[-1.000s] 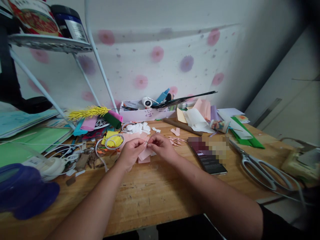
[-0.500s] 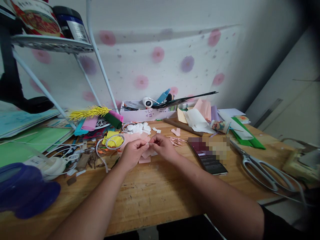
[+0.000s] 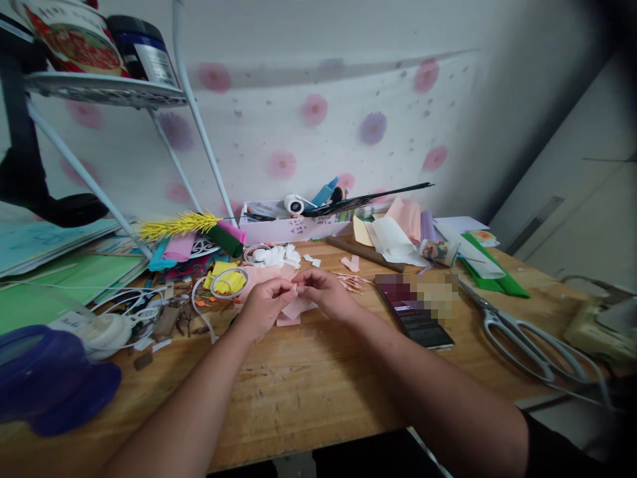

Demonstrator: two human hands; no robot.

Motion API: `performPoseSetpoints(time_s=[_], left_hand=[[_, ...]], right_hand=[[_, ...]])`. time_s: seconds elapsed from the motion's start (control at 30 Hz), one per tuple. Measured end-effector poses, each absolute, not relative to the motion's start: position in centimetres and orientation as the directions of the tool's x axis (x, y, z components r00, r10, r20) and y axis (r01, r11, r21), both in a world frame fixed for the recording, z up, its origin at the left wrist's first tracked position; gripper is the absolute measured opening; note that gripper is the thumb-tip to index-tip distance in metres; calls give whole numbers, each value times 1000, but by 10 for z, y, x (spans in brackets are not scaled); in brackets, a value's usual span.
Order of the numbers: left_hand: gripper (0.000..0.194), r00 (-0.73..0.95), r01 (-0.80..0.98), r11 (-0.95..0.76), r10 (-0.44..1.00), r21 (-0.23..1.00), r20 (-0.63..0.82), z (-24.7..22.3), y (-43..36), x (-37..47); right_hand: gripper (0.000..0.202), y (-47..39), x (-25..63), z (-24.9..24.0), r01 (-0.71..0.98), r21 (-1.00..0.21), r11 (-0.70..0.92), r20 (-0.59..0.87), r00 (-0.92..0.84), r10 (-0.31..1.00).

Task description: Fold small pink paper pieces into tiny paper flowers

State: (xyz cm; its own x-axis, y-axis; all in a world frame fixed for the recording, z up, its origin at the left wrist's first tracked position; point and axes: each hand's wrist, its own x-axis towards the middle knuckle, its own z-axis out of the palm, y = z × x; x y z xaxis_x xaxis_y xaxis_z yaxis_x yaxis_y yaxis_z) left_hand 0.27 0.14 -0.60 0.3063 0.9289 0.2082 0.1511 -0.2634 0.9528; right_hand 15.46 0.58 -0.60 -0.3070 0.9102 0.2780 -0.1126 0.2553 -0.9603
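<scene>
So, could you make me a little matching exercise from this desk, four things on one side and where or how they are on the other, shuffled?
Column one
1. Left hand and right hand
2. Phone
3. Dark-lidded jar
4. Scissors

Column two
A. Upright on the white shelf
B. At the right side of the table, with pale grey loop handles
C. Fingertips close together, around a small pale piece
D. Lying flat and dark, near the right forearm

Pairs: 1-C, 2-D, 3-A, 4-B
</scene>
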Motion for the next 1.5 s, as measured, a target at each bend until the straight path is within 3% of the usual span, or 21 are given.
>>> performPoseSetpoints(time_s=[0.67,0.93,1.1,1.23,1.3,1.37,1.5], left_hand=[[25,393,-85,18,919,996,17,0,-5,5],[23,290,-22,-58,955,998,62,-5,-1,4],[21,290,106,-72,956,992,39,-9,1,5],[19,323,177,-100,945,979,38,-9,2,6],[19,310,202,-97,950,974,30,-6,1,6],[19,292,218,-91,956,972,23,-3,1,5],[21,278,194,-44,961,980,-12,-1,0,4]], right_hand=[[14,4,153,-8,-51,-959,280,284,-245,927],[6,1,152,-6,240,-773,588,542,-232,807],[1,4,153,-7,210,-857,471,434,-198,879],[7,7,152,-11,171,-927,333,295,-212,932],[11,8,151,-13,156,-929,337,301,-212,930],[14,10,152,-15,202,-885,419,378,-213,901],[16,8,155,-15,390,-680,621,556,-279,783]])
